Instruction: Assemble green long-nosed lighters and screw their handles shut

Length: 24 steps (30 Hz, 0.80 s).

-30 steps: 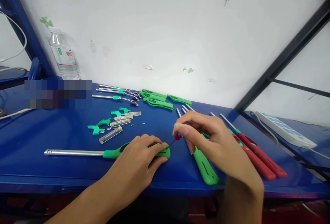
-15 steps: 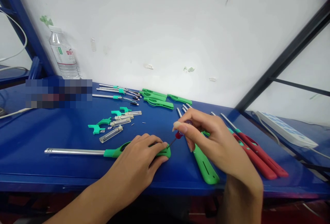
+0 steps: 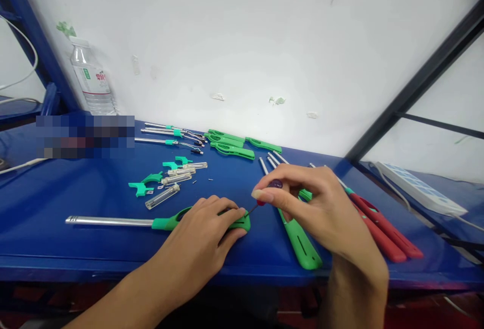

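A green long-necked lighter (image 3: 162, 224) lies near the front of the blue table, its metal tube pointing left. My left hand (image 3: 212, 230) is closed over its handle and presses it against the tabletop. Between the thumb and fingers of my right hand (image 3: 302, 195) is a small screwdriver (image 3: 260, 202) with a red and dark handle. The screwdriver slants down to the left, its tip at the handle's right end; whether it sits in a screw is too small to tell. Just right of it lies another green lighter (image 3: 302, 243), partly under my right hand.
Red lighters (image 3: 381, 223) lie at the right. Behind are green handle shells (image 3: 232, 151), metal tubes with wires (image 3: 155, 141), clear fuel tanks (image 3: 162, 197), green triggers (image 3: 140, 188) and tiny screws (image 3: 210, 179). A water bottle (image 3: 93, 79) stands back left; a power strip (image 3: 419, 187) lies far right.
My right hand has turned slightly around the screwdriver, with its fingers curled further and the handle tilted a little. My left hand and the lighter have stayed in place.
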Each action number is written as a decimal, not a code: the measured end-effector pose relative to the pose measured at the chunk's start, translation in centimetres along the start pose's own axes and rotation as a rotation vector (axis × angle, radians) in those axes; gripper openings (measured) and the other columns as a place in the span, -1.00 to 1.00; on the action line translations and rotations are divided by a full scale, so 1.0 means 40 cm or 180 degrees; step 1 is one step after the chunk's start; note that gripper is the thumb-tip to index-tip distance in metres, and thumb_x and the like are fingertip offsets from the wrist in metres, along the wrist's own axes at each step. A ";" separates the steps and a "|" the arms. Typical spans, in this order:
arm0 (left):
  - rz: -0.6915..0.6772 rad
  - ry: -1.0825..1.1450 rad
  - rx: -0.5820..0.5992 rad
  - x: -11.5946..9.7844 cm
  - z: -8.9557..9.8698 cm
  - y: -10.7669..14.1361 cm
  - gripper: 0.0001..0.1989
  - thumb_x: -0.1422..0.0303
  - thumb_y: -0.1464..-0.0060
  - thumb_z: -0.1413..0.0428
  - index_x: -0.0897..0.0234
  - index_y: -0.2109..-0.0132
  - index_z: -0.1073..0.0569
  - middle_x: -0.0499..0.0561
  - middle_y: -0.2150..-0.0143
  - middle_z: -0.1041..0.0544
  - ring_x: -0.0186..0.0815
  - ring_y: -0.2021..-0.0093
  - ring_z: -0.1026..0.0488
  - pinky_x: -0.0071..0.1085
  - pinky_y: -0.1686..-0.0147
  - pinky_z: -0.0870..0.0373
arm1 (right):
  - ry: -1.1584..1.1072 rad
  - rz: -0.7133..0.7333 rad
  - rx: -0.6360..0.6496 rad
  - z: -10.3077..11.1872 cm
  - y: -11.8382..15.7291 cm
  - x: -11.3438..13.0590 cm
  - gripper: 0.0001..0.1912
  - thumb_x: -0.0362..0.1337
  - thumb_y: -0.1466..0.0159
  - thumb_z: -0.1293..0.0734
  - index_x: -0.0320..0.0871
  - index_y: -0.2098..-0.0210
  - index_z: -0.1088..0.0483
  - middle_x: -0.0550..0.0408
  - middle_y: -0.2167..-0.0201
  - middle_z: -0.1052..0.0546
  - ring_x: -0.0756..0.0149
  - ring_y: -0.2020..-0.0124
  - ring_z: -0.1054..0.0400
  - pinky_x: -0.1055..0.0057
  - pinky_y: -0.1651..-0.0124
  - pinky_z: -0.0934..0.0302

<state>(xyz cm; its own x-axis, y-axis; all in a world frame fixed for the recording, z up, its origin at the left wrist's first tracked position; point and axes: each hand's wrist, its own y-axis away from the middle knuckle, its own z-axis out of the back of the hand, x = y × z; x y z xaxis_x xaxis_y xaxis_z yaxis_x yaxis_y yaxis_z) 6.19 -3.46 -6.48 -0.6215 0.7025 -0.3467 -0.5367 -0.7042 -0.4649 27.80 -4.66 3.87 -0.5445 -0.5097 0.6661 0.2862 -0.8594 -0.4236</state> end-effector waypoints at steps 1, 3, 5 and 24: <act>-0.0010 -0.0003 -0.0015 0.001 0.000 0.000 -0.72 0.35 -0.49 -0.22 0.13 -0.25 -0.66 0.12 -0.19 -0.73 0.07 -0.13 -0.69 0.14 -0.17 -0.61 | 0.0004 -0.0011 -0.0009 0.000 0.000 0.000 -0.66 0.05 -0.45 -0.53 -0.03 0.32 -0.72 0.22 0.64 -0.47 0.36 0.59 -0.27 0.35 0.45 -0.16; -0.0026 -0.0017 -0.0034 0.001 -0.001 0.001 -0.73 0.35 -0.49 -0.22 0.12 -0.24 -0.67 0.11 -0.19 -0.72 0.07 -0.13 -0.69 0.13 -0.17 -0.62 | -0.0008 -0.0029 -0.0005 0.001 0.000 0.000 -0.68 0.05 -0.45 -0.54 -0.02 0.31 -0.72 0.21 0.62 -0.50 0.36 0.60 -0.28 0.35 0.45 -0.15; -0.0035 -0.0026 -0.0039 0.001 -0.001 0.002 -0.73 0.36 -0.49 -0.22 0.12 -0.24 -0.67 0.11 -0.19 -0.73 0.07 -0.13 -0.69 0.12 -0.17 -0.62 | -0.0034 -0.0025 0.0022 0.000 0.000 0.000 -0.69 0.03 -0.45 -0.54 -0.02 0.30 -0.72 0.21 0.58 -0.54 0.38 0.59 -0.30 0.35 0.44 -0.15; -0.0075 -0.0078 -0.0005 -0.003 0.003 -0.003 -0.74 0.38 -0.49 -0.21 0.16 -0.22 -0.67 0.11 -0.14 -0.73 0.08 -0.09 -0.70 0.19 -0.13 -0.63 | -0.0009 0.0052 -0.0217 -0.014 -0.007 -0.001 -0.70 -0.11 -0.48 -0.53 -0.07 0.36 -0.61 0.35 0.67 -0.40 0.49 0.61 -0.23 0.44 0.48 -0.07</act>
<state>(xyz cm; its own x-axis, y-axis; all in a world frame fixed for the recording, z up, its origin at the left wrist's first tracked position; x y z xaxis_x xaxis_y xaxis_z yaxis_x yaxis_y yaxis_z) 6.26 -3.49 -6.27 -0.6224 0.7162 -0.3156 -0.5505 -0.6873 -0.4739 27.29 -4.36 3.63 -0.5379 -0.5239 0.6605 0.2406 -0.8463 -0.4752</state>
